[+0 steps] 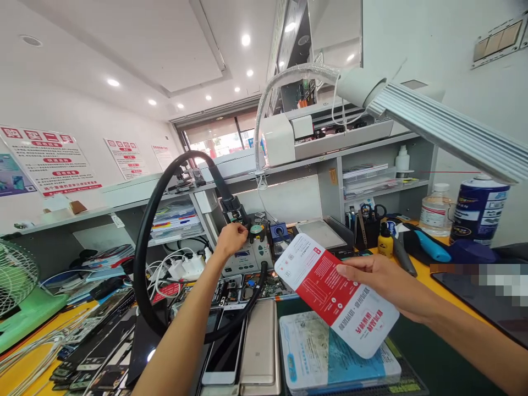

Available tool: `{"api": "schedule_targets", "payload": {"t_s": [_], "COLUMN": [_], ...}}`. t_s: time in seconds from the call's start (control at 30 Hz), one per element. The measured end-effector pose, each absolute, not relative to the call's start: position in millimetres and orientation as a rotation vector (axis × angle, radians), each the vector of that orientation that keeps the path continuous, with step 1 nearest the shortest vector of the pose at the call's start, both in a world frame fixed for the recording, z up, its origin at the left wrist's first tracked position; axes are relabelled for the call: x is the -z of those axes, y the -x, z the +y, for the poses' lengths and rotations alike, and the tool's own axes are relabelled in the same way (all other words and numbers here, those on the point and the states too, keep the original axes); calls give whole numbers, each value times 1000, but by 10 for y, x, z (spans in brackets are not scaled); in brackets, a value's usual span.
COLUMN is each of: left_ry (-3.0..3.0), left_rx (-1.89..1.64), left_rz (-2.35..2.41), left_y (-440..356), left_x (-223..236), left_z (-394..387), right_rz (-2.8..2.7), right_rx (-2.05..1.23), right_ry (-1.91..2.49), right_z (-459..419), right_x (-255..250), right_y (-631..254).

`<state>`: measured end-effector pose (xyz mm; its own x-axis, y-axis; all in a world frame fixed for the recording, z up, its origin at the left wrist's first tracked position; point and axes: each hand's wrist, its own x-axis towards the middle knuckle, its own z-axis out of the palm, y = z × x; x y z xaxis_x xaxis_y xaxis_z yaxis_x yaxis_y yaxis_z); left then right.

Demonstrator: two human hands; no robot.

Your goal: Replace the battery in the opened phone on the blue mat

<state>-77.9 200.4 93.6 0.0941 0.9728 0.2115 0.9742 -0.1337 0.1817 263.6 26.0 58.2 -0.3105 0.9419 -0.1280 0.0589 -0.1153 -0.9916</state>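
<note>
My right hand [373,280] grips a red-and-white printed card [325,286] with rounded corners, thumb on its face, tilted above a blue-and-white flat box [305,352]. My left hand [233,240] reaches forward to the top of a grey hot air rework station [243,263]. Its fingers are curled together just below the black handle of the hot air gun [231,204]; what they pinch is hidden. From that handle a thick black hose [142,253] loops left and back to the station. Below my left forearm lie a white-edged phone [223,352] and a gold phone [259,352].
At left are a green fan [25,291], stacked phone parts [103,352] and a white power strip [192,267]. A lamp [445,126] arches overhead. At right stand a tool holder [367,234], a yellow bottle [385,242], a clear bottle [435,212] and a blue can [478,212].
</note>
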Motion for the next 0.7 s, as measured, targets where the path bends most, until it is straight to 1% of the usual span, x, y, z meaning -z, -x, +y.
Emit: {"api": "schedule_targets", "payload": {"t_s": [0.13, 0.37, 0.7], "left_ry": [2330, 2353, 2433], "left_rx": [384, 422, 466], "left_rz": [-2167, -2194, -2183], "left_y": [722, 688, 667], "left_x": [-1021, -1089, -1075], "left_z": [2110, 2108, 2057], "right_rz": [-1418, -1414, -1423], "right_rx": [-1598, -1579, -1586], "right_ry": [1102, 1111, 1080], "right_z": [274, 275, 299], "right_x": [-592, -574, -515], "right_y": [-2697, -2726, -2747]}}
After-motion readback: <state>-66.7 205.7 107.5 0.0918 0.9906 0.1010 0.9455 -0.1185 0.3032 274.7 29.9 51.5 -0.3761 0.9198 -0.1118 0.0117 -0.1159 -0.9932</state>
